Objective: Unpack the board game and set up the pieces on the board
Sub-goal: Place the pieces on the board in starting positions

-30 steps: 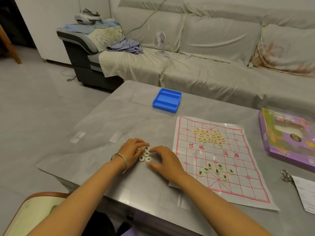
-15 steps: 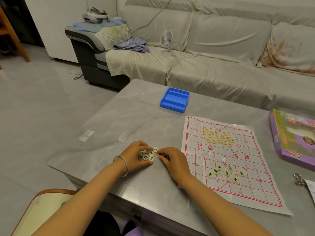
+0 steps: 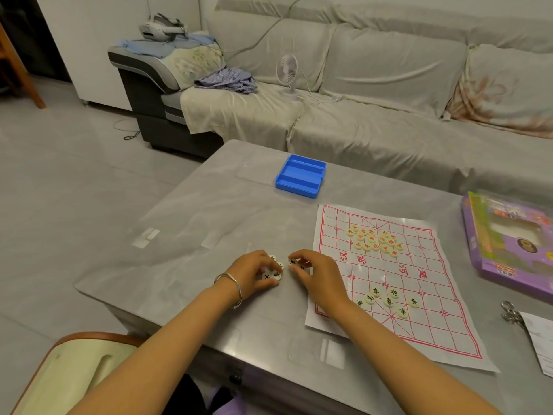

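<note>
A paper chess board (image 3: 419, 295) with red grid lines lies on the grey table (image 3: 194, 223). Several red-lettered round pieces (image 3: 374, 242) are bunched near its far end. Several black-lettered pieces (image 3: 387, 301) lie loose near its close end. Left of the board, a small heap of black-lettered pieces (image 3: 276, 269) sits on the table between my hands. My left hand (image 3: 253, 272), with a silver bangle on the wrist, curls its fingers over that heap. My right hand (image 3: 317, 275) pinches pieces at the heap's right side.
An open blue plastic case (image 3: 300, 176) sits at the table's far side. A purple game box (image 3: 508, 244) lies at the right edge, with keys (image 3: 510, 314) and a paper slip (image 3: 541, 339) nearer me. A sofa with a small fan (image 3: 287, 71) stands behind. A chair (image 3: 59, 375) is at lower left.
The view has shifted a little. Both hands stay on the heap; the right hand's fingers have closed onto pieces at its right side and the pieces have been shuffled slightly.
</note>
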Demonstrator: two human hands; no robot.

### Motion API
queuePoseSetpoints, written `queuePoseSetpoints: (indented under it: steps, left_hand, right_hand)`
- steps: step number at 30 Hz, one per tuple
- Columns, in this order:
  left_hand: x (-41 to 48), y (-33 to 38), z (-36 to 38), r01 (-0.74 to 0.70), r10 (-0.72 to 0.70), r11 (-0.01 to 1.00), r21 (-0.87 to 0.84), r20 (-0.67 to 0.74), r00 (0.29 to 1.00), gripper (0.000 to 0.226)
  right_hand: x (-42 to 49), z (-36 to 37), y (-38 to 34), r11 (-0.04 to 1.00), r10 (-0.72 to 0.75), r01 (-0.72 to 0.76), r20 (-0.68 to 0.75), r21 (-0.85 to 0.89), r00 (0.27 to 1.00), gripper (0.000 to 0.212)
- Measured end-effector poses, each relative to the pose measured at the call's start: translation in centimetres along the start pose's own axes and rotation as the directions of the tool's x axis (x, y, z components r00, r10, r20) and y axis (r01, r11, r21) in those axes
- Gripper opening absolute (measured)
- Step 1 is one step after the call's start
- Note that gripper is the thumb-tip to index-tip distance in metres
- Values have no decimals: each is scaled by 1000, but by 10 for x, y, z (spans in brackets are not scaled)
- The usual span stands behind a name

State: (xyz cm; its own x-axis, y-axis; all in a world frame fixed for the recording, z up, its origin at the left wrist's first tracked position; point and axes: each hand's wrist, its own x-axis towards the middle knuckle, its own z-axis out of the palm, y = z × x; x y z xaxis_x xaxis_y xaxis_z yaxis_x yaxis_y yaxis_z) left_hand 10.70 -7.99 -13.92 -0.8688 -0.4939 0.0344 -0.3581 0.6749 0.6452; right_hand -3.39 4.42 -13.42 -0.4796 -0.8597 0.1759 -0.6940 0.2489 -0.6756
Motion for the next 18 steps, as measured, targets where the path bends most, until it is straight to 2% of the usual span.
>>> queuePoseSetpoints:
  steps: [4,7,13,18]
  left_hand:
    - [6,5,2,-17,9,993,118,69,998,27]
    - [9,11,2,-8,-2,990,140,67,998,25]
    - [27,55,6,-22,26,999,41,-90,996,27]
    - [52,102,40,-59,60,998,26,-42,997,31]
  right_hand:
    - [-2,-5,7,1000,16,-16,-4,26,1000,17]
    - [-3,-11,10,997,41,-40,-25,68,999,16]
    - [-9,-45,27,993,73,-64,-89,97,993,19]
    - [-26,-92,62,985,162,-149,-160,87,974,19]
